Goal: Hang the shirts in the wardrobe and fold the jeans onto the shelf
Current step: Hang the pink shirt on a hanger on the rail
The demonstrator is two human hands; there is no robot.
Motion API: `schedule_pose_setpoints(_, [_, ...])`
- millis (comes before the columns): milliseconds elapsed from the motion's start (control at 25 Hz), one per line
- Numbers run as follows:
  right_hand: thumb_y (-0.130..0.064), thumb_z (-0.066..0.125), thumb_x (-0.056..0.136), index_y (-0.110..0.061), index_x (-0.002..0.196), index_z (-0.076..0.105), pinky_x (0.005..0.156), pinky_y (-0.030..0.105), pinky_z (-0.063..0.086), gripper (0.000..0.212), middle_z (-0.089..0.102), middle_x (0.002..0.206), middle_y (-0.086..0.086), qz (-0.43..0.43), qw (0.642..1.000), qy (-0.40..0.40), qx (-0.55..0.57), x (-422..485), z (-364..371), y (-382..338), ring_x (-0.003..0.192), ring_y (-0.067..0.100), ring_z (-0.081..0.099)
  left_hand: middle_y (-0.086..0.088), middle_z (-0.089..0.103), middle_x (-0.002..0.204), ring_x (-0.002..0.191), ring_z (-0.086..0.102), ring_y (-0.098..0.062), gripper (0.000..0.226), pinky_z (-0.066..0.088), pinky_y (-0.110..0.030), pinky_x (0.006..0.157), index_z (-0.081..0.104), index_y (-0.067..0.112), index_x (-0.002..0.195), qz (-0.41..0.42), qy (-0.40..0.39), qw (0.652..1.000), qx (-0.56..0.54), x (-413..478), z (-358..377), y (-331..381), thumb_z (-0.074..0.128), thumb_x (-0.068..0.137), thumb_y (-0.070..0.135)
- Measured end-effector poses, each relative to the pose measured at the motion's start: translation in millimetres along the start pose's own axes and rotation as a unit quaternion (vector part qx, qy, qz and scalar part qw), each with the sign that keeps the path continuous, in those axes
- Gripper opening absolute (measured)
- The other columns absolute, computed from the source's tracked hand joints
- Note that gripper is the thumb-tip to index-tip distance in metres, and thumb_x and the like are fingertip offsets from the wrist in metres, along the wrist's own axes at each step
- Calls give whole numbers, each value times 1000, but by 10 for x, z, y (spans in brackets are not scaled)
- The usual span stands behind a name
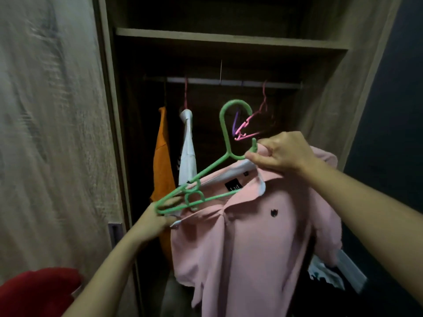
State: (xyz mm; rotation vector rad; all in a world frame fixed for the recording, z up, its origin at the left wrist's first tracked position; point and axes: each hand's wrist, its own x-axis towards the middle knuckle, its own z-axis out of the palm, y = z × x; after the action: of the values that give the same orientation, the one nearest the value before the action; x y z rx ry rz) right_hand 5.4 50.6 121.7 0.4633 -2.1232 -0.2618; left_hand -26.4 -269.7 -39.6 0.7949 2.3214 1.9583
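We are seeing the pink shirt (pixel 251 236) held up before the open wardrobe (pixel 229 38), below its rail (pixel 229 83), with the green hanger (pixel 206 175) lying tilted across the collar. The left hand (pixel 158 216) is gripping the hanger's low end, and the right hand (pixel 279 154) is clutching collar and hanger just under the hook. Behind, an orange garment (pixel 162 161) and a white shirt (pixel 187 152) are hanging from the rail.

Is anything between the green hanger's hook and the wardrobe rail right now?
Partly. An empty pink hanger hangs from the rail just behind and right of the hook of the green hanger threaded into the pink shirt, and could snag it. The rail between it and the white shirt looks bare.
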Motion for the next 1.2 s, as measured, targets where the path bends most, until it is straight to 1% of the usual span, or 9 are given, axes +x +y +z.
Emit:
schedule_pose_setpoints(240, [-79, 14, 78, -23, 68, 70, 46, 24, 34, 80, 66, 56, -1, 31, 999, -34, 6, -280, 138, 150, 56, 23, 64, 3, 60, 106, 95, 57, 0, 41, 45, -12, 77, 71, 50, 87, 12, -78, 982, 170, 63, -289, 296, 74, 52, 29])
schedule_pose_setpoints(400, [-77, 19, 81, -19, 59, 64, 43, 22, 32, 76, 65, 53, 1, -26, 998, -63, -5, -337, 166, 77, 48, 23, 64, -1, 58, 108, 90, 60, -2, 55, 49, -12, 66, 65, 41, 104, -9, -77, 976, 202, 56, -380, 544, 62, 58, 10])
schedule_pose_setpoints(480, [-78, 22, 81, -19, 67, 65, 49, 26, 35, 74, 69, 65, 4, -38, 996, -84, -16, -310, 207, -134, 63, 26, 68, -5, 60, 98, 86, 62, -19, 49, 51, -26, 68, 68, 35, 103, -17, 14, 956, 291, 119, -240, 701, 53, 59, 18])
schedule_pose_setpoints(600, [-76, 36, 79, -22, 71, 57, 58, 30, 36, 59, 70, 83, 5, 102, 987, -109, 58, -133, 216, -426, 86, 31, 66, -15, 55, 101, 92, 59, -36, 41, 45, -37, 77, 66, 22, 115, -14, 181, 892, 414, 211, 316, 1024, 54, 76, 21])
schedule_pose_setpoints(760, [-83, 34, 70, -20, 65, 53, 60, 31, 38, 66, 69, 77, 6, 188, 970, -80, 129, -152, 159, -217, 83, 31, 64, -12, 51, 120, 99, 57, -31, 52, 49, -37, 78, 42, 23, 137, 205, 99, 862, 453, -34, 762, 997, 49, 86, 32])
schedule_pose_setpoints(880, [-82, 29, 65, -11, 65, 59, 55, 31, 35, 77, 65, 65, 9, 186, 967, -21, 172, -277, 118, -8, 68, 30, 62, -9, 57, 122, 106, 52, -25, 57, 44, -38, 85, 50, 17, 127, 224, 215, 810, 498, 3, 383, 978, 45, 83, 52])
schedule_pose_setpoints(960, [-83, 33, 66, -7, 64, 58, 54, 32, 38, 80, 61, 59, 6, 180, 961, -5, 209, -270, 116, -25, 60, 26, 58, -7, 63, 106, 95, 58, -29, 56, 43, -39, 76, 55, 17, 110, 187, 188, 789, 554, 100, 218, 1031, 36, 82, 62])
schedule_pose_setpoints(1080, [-80, 31, 68, -10, 70, 60, 53, 30, 35, 75, 63, 61, 1, 141, 973, -23, 181, -229, 139, -50, 62, 21, 58, 3, 54, 67, 70, 61, -33, 42, 38, -34, 55, 34, 27, 72, 192, 123, 803, 551, 153, 130, 1046, 28, 79, 68])
schedule_pose_setpoints(1200, [-78, 28, 69, -18, 81, 62, 54, 27, 29, 70, 65, 70, -4, 136, 980, -66, 127, -254, 120, 88, 71, 18, 60, 8, 40, 55, 63, 56, -29, 41, 38, -34, 53, 28, 30, 63, 186, 133, 839, 493, 153, -99, 1006, 30, 77, 69])
